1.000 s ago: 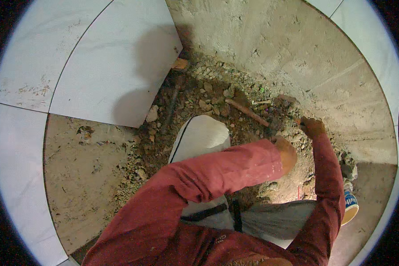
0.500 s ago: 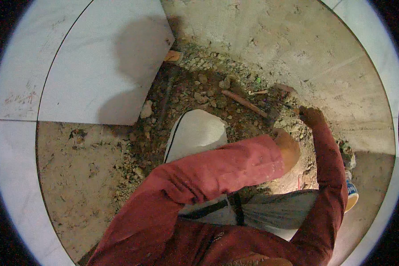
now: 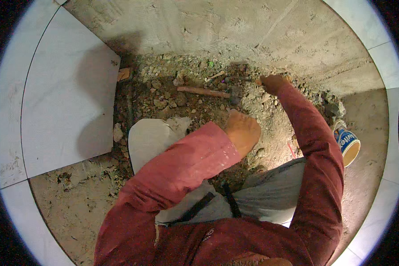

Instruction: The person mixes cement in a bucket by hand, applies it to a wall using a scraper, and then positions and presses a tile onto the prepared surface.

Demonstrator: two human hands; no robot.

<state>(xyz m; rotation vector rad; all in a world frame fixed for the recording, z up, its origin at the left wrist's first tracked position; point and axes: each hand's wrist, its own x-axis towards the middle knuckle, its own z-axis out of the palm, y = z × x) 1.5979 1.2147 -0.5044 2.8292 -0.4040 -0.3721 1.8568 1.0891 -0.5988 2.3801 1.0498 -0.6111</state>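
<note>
Grey-brown rubble (image 3: 160, 103) lies broken loose but ungathered; work is judged partway. 1 thin tool (image 3: 258, 82) is gripped in the right hand (image 3: 275, 84) over the far-right rubble. Left hand (image 3: 244, 133): fingers hidden, grip cannot be told; 1 wooden-handled hammer (image 3: 204, 91) lies just beyond.

The sleeves (image 3: 177, 164) are maroon, trousers (image 3: 270, 190) grey, rubble (image 3: 164, 103) brown, bucket (image 3: 346, 142) blue and white.

White tile at my left, small bucket at my right
I can see the bucket's (image 3: 346, 138) blue-and-white side and tan inside; an orange-brown block (image 3: 123, 74) sits by the white tile's (image 3: 71, 88) edge, bare concrete (image 3: 199, 26) beyond.
</note>
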